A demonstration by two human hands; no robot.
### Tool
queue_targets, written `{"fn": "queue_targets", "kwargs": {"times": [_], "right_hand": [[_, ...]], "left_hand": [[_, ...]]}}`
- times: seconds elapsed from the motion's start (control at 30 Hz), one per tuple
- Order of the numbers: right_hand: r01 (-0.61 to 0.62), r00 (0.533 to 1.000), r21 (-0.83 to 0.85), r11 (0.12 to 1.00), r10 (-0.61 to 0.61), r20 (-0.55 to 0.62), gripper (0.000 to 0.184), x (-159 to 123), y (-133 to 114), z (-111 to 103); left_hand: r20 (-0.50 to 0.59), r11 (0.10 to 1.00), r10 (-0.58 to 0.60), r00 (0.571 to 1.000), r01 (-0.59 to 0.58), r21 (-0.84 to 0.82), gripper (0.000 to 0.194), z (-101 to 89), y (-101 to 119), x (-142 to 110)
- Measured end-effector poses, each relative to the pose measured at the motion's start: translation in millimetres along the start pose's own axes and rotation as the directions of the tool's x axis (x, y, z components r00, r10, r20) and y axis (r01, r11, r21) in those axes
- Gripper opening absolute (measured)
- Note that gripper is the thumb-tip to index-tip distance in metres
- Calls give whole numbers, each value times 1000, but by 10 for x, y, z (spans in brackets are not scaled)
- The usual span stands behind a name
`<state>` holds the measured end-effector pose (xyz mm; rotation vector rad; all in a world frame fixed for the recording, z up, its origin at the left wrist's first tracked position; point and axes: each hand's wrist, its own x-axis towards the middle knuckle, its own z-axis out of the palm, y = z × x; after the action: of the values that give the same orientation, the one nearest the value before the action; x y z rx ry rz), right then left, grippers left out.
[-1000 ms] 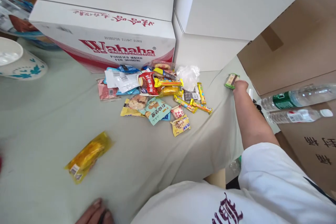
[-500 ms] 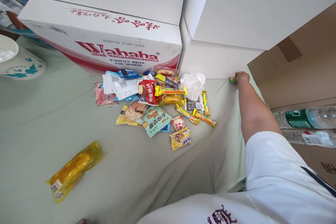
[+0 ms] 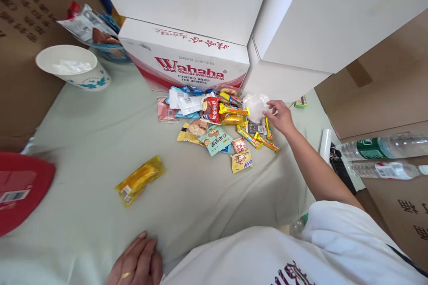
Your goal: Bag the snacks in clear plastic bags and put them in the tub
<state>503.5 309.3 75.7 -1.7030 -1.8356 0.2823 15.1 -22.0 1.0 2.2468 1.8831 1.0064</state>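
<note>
My right hand (image 3: pixel 280 116) hovers at the right edge of a pile of snack packets (image 3: pixel 217 127), its fingers apart and holding nothing, close to a clear plastic bag (image 3: pixel 256 102). A small green packet (image 3: pixel 300 102) lies by itself at the back right, beside the white box (image 3: pixel 284 82). My left hand (image 3: pixel 138 262) rests flat on the pale green cloth (image 3: pixel 83 142) at the near edge, fingers stretched out. A yellow snack packet (image 3: pixel 138 180) lies alone between the left hand and the pile.
A Wahaha carton (image 3: pixel 187 60) and white boxes stand behind the pile. A paper bowl (image 3: pixel 72 67) sits at the back left, a red object (image 3: pixel 20 187) at the left edge. Two water bottles (image 3: pixel 381 156) lie on brown cardboard boxes (image 3: pixel 384 80) to the right.
My right hand set the small green packet down by the white box, let go and moved left to the pile. The view swung, and my left hand came into sight.
</note>
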Motion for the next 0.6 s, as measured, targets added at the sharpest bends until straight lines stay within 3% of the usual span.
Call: {"fn": "queue_targets", "kwargs": {"times": [0.1,0.2,0.3,0.37,0.4,0.5,0.6], "right_hand": [[9,983,-136,991,16,184,23,78,-220,191],[-62,983,-157,986,87,161,18,82,-313,205],[-152,988,-50,987,153,32,23,-74,-410,5],[-278,953,220,935,297,-58,22,-297,-546,-140],[-335,920,389,858,386,-60,22,-444,-646,-182],[-455,840,697,555,527,129,32,-983,-1051,-116],[-552,809,711,435,488,329,35,-1532,-1503,145]], "left_hand": [[11,971,195,981,-195,140,24,-34,3,88],[11,974,213,977,-213,81,17,-104,8,142],[17,993,54,998,-52,-104,13,-197,35,187],[22,971,-84,996,87,-223,12,-241,96,266],[38,947,-135,990,140,-288,11,-246,151,332],[204,794,-231,951,306,-525,10,-165,440,645],[462,524,-262,847,527,-669,19,69,828,1047]]}}
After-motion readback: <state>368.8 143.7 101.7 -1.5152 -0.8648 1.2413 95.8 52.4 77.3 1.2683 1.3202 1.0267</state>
